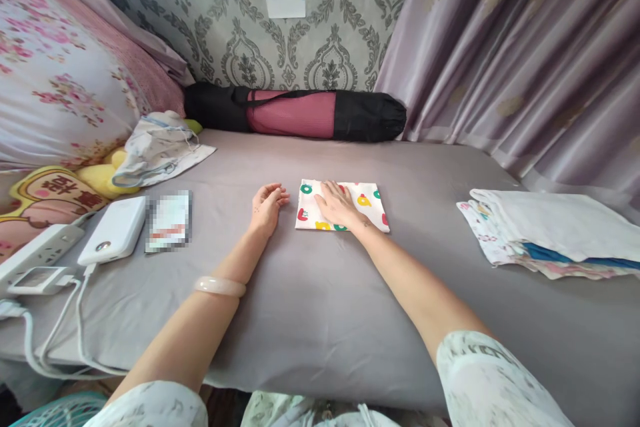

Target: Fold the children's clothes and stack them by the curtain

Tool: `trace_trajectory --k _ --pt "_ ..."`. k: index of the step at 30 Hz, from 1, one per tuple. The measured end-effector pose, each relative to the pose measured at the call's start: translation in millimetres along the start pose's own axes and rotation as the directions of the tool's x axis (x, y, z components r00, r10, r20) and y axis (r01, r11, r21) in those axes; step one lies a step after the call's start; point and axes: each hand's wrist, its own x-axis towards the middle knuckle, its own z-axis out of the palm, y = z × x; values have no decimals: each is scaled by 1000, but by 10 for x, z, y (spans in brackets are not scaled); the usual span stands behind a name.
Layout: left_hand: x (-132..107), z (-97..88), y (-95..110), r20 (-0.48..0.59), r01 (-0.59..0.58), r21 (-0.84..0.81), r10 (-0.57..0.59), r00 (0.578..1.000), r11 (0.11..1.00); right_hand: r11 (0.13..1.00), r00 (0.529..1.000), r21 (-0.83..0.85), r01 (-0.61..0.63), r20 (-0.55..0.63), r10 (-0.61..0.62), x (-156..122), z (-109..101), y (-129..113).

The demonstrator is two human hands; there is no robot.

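A folded white cloth (373,213) printed with red, yellow and green letter shapes lies flat on the grey sheet, forming a neat rectangle. My right hand (337,205) rests palm down on its left half, fingers stretched out and nothing gripped. Just left of the cloth, apart from it, my left hand (268,207) sits on the sheet with its fingers loosely curled and partly apart, holding nothing that I can see. A pale bangle (220,286) circles my left wrist.
A pile of folded cloths (555,223) lies at the right. To the left are a white power bank (114,230), a power strip (43,250) with cables, a blurred card-like item (169,220) and a crumpled cloth (160,150). A long black-and-pink bag (293,113) lies along the wall.
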Motion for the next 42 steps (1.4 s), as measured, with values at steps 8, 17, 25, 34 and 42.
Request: trace_trajectory --k 8,17,25,34,42 --pt "-17 20 18 0 9 -7 -9 1000 1000 999 997 -41 -29 -74 26 -163 54 229" --pt "24 -35 -29 12 5 3 -5 1000 1000 999 996 -38 -9 -93 5 -193 -4 249" --pt "32 -29 -41 24 4 6 -4 1000 1000 992 994 -67 104 36 -102 -428 -164 597" --pt "13 -21 -9 8 20 -5 -20 1000 1000 995 994 -26 100 38 -99 -405 -146 625" --pt "7 -29 -19 24 9 8 -9 1000 1000 998 1000 -56 10 15 -9 -415 -212 860"
